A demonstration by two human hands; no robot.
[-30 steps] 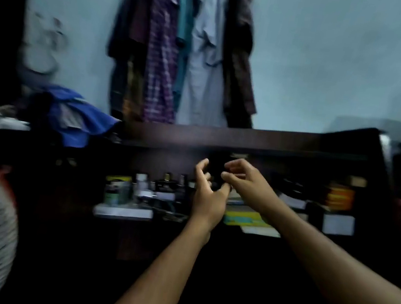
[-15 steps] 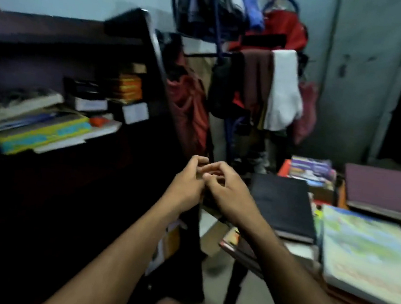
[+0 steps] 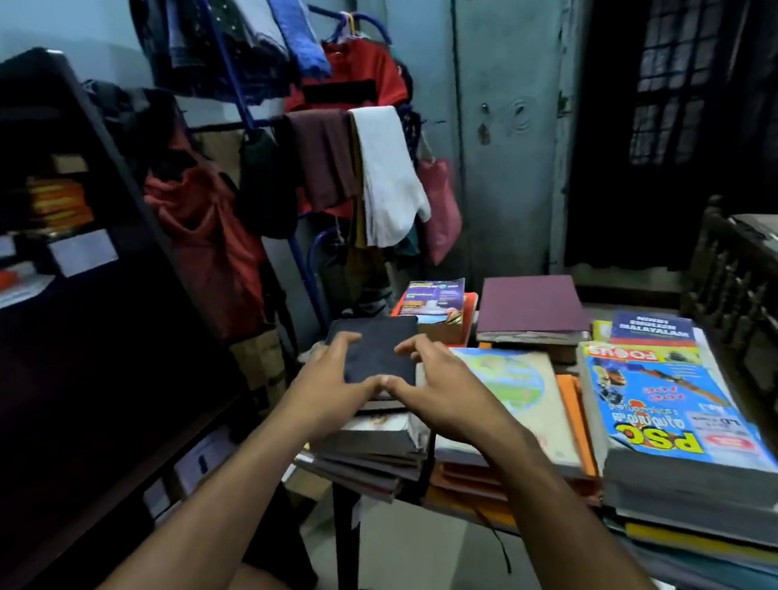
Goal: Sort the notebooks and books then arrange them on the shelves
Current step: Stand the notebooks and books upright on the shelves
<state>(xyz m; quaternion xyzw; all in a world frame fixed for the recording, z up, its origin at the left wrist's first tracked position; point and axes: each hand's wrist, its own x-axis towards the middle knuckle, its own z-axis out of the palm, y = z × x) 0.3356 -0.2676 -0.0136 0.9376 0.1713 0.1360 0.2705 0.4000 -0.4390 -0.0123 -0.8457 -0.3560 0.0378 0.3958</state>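
Note:
A black notebook [image 3: 378,350] lies on top of a stack of books [image 3: 373,445] at the left end of a small table. My left hand [image 3: 329,388] rests on its left edge and my right hand [image 3: 446,392] on its right edge, fingers spread, thumbs almost meeting at the near edge. Beside it lie a pale green-covered book [image 3: 512,388], a thick blue PSC book [image 3: 666,417] and a maroon book [image 3: 533,302]. The dark shelf unit [image 3: 90,356] stands at the left, with several books [image 3: 57,205] on it.
A clothes rack [image 3: 254,97] hung with garments stands behind the table, between the shelf unit and a grey door [image 3: 504,137]. A dark carved wooden piece [image 3: 757,315] with papers on top is at the right. Bare floor [image 3: 431,569] shows under the table.
My view swung right from the shelf unit to the table of books. Both hands, held together in the air before, have spread and come down onto the black notebook.

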